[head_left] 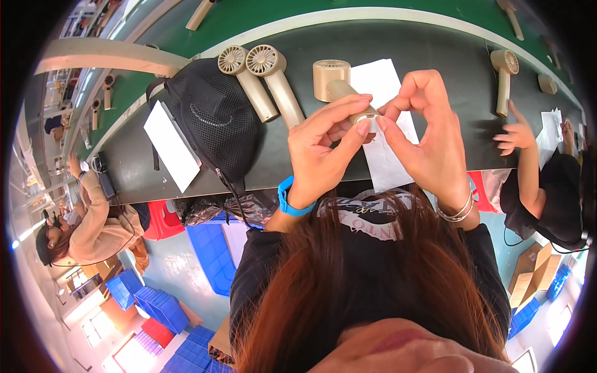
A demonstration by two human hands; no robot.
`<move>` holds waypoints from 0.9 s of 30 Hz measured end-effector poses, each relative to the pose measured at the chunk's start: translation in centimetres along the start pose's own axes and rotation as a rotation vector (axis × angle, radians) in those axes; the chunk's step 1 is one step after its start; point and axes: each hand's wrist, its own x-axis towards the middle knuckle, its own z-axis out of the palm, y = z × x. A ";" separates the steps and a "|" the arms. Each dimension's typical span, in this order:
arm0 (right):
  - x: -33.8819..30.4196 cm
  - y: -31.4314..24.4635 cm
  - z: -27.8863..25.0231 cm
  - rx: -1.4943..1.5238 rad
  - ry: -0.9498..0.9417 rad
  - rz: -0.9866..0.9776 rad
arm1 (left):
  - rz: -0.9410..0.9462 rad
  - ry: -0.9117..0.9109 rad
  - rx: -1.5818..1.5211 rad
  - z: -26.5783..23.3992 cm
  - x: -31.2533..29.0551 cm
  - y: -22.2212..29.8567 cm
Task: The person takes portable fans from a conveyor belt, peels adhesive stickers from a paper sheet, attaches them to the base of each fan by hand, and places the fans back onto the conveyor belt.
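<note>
A gold handheld fan (331,79) is in my left hand (323,143), whose fingers and thumb close round the lower end of its handle. The round fan head points away from me above the table. At the handle's end sits a small white piece (368,118), too small to name for certain. My right hand (429,133) brings thumb and forefinger together at that piece in a pinch. Beneath both hands a white paper sheet (388,168) lies on the dark table. Two more gold fans (252,87) (273,81) lie side by side left of the held one.
A black mesh backpack (214,121) with a white pad (171,146) against it takes up the table's left. Beyond runs a green conveyor belt (367,7) carrying fans. At right, a co-worker's hand (517,133) is near another fan (504,81). Another person (102,227) sits left.
</note>
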 end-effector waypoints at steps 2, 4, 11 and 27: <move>0.3 0.1 -0.2 -0.061 -0.024 -0.024 | -0.001 0.008 -0.006 -0.3 0.1 0.2; 0.8 0.3 -0.2 -0.198 -0.062 0.033 | -0.031 0.034 -0.004 -1.0 0.1 0.7; 2.5 4.3 3.3 -0.160 -0.207 -0.373 | -0.085 -0.020 -0.085 -2.7 0.7 1.4; 4.4 4.1 5.0 -0.217 -0.244 -0.373 | -0.150 -0.104 -0.170 -4.6 2.0 1.6</move>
